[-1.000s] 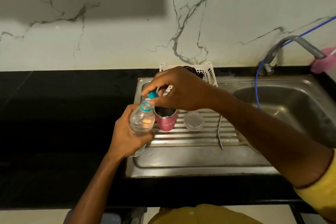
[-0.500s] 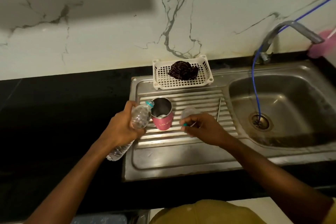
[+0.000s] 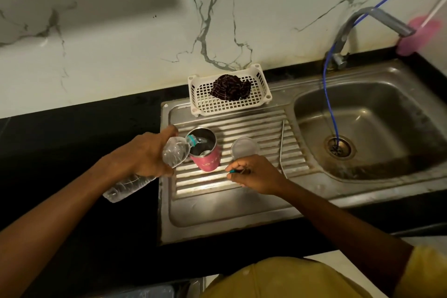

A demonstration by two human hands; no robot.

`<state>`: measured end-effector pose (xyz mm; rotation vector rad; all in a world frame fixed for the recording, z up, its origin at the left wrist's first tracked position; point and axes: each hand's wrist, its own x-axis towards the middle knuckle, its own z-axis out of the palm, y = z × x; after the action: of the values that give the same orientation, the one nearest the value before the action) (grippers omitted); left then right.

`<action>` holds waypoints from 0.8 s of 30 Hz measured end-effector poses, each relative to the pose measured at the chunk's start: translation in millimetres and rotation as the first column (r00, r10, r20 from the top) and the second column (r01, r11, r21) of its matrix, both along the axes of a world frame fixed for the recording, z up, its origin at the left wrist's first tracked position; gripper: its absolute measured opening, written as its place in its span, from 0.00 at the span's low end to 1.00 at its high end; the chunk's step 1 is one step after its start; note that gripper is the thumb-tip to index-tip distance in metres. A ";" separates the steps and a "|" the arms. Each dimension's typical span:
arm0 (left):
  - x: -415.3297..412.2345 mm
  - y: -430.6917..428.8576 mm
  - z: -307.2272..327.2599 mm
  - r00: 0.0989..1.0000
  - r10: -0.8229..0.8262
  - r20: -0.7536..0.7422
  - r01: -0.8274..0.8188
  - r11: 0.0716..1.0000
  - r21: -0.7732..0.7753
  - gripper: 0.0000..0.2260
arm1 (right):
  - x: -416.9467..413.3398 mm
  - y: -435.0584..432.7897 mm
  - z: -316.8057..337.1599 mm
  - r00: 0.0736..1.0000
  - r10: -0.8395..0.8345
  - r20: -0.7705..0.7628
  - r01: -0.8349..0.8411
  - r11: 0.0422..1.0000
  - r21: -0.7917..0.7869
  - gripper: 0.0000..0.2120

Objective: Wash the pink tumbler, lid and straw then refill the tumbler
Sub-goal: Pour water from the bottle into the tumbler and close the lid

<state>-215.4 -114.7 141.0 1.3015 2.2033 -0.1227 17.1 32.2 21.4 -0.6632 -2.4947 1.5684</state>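
From the head camera, the pink tumbler (image 3: 209, 162) stands upright on the ribbed steel drainboard (image 3: 217, 192), near its left side, lid off. Its inside is bare metal and its mouth is open to the camera. Pale lettering runs across the pink outer wall, only partly readable. Something glints low inside it, but how full it is cannot be told.

The left hand (image 3: 145, 155) has its fingers wrapped round the middle of a clear plastic water bottle (image 3: 174, 154). The bottle is tipped with its base out over the black counter (image 3: 72, 143) and its teal-ringed open mouth just over the tumbler's near-left rim. Clear water shows in the upper part of the bottle.

The right hand (image 3: 257, 174) rests on the drainboard in front of the tumbler, its fingers curled, and pinches the small teal bottle cap (image 3: 233, 171).

The clear round lid (image 3: 243, 148) lies flat just right of the tumbler, touching the right hand's knuckles. The metal straw (image 3: 282, 145) lies lengthwise along the ribs further right, apart from the lid.

Behind them, a white slotted basket (image 3: 212, 107) holds a crumpled dark cloth (image 3: 229, 87). In the sink basin (image 3: 377, 113), a blue hose (image 3: 328, 104) runs down from the tap (image 3: 377, 18) into the drain (image 3: 339, 149).
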 end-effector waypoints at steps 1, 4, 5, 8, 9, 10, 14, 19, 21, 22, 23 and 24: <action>-0.5 2.1 2.8 1.000 -0.008 0.001 0.008 1.000 -0.017 0.37 | 1.1 -0.2 -1.4 1.000 0.011 -0.005 -0.011 1.000 0.006 0.09; -1.3 8.1 12.4 0.999 -0.044 -0.024 0.043 0.998 -0.035 0.35 | 3.3 -0.4 -5.8 1.000 0.019 -0.012 -0.019 1.000 -0.017 0.09; -1.3 10.2 15.4 0.998 -0.053 -0.033 0.052 0.998 -0.039 0.34 | 3.9 -0.2 -7.8 1.000 0.015 -0.015 -0.016 1.000 -0.023 0.09; -1.5 16.1 22.0 0.989 -0.086 -0.119 0.076 0.994 -0.080 0.33 | 4.6 -0.5 -14.5 1.000 0.003 -0.030 -0.004 0.999 -0.038 0.09; -1.4 18.0 23.3 0.982 -0.107 -0.157 0.093 0.991 -0.093 0.33 | 4.6 -1.3 -17.0 0.999 0.002 -0.032 -0.004 0.999 -0.044 0.09; -1.2 19.6 24.8 0.975 -0.124 -0.182 0.106 0.989 -0.106 0.33 | 3.8 -2.1 -19.6 0.999 0.001 -0.034 -0.003 0.999 -0.049 0.09; 2.5 26.5 31.8 0.966 -0.164 -0.200 0.135 0.979 -0.150 0.37 | 2.9 -5.7 -27.4 0.998 -0.027 -0.050 0.023 0.996 -0.088 0.07; 5.9 32.6 35.2 0.938 -0.226 -0.264 0.182 0.966 -0.182 0.43 | 6.8 -9.3 -33.6 0.996 -0.017 -0.092 0.007 0.995 -0.102 0.05; 8.5 36.1 38.6 0.921 -0.258 -0.291 0.204 0.958 -0.203 0.42 | 7.3 -9.5 -35.6 0.994 -0.012 -0.109 0.001 0.995 -0.099 0.06; 10.4 38.2 40.4 0.912 -0.273 -0.305 0.213 0.953 -0.217 0.41 | 8.0 -9.7 -36.6 0.993 -0.013 -0.115 0.002 0.995 -0.096 0.06; 12.2 40.2 41.9 0.903 -0.286 -0.320 0.218 0.948 -0.234 0.40 | 8.4 -9.8 -37.9 0.993 -0.015 -0.117 0.003 0.995 -0.097 0.06; 13.7 41.6 42.8 0.893 -0.299 -0.336 0.221 0.942 -0.252 0.40 | 8.8 -10.0 -39.5 0.992 -0.022 -0.121 0.010 0.995 -0.102 0.06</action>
<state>-201.6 -73.0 183.8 1.5467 2.2233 -0.7414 25.9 22.2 -18.1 -0.5795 -2.3310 1.6847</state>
